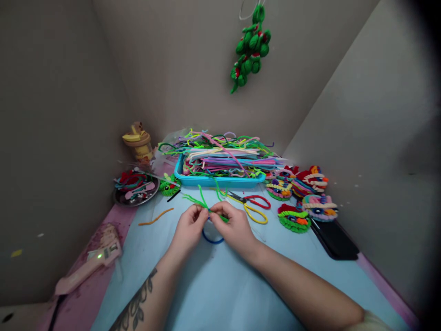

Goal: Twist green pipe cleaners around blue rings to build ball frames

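Observation:
Above the middle of the table, my left hand (189,228) and my right hand (236,228) meet fingertip to fingertip. Both are closed in a pinch on green pipe cleaners (202,196), whose loose ends fan out upward and to the left. A blue ring (212,242), like a bent pipe cleaner or a hair tie, hangs just under the fingertips; its upper part is hidden by them. Beyond my right hand lie scissors (255,202) with one red and one yellow handle. An orange pipe cleaner (156,217) rests on the table left of my left hand.
A blue tray (220,182) heaped with pipe cleaners stands at the back. Left are a metal bowl (119,198), a lidded cup (139,145) and a pink glue gun (90,268), its light green. Right are several colourful fuzzy pieces (294,219) and a black phone (336,241).

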Demonstrator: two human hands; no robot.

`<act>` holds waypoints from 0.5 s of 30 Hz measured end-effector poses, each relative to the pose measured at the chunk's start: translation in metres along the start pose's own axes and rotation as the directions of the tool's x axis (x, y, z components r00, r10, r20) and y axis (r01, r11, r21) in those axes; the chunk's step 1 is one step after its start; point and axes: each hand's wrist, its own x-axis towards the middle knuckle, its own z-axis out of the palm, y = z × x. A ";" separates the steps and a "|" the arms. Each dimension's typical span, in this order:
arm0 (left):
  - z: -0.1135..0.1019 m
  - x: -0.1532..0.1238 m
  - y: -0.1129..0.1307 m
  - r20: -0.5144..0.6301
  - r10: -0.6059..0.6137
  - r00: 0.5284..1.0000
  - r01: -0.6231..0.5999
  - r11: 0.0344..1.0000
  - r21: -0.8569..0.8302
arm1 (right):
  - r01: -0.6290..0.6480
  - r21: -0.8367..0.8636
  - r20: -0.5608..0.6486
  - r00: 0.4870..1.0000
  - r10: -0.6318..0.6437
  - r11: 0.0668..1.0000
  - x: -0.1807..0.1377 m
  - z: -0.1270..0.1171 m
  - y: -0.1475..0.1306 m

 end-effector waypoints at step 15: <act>0.002 -0.006 0.005 -0.056 0.211 0.976 -0.197 0.962 0.189 | -0.144 0.160 0.018 0.990 0.142 0.977 0.001 0.003 -0.002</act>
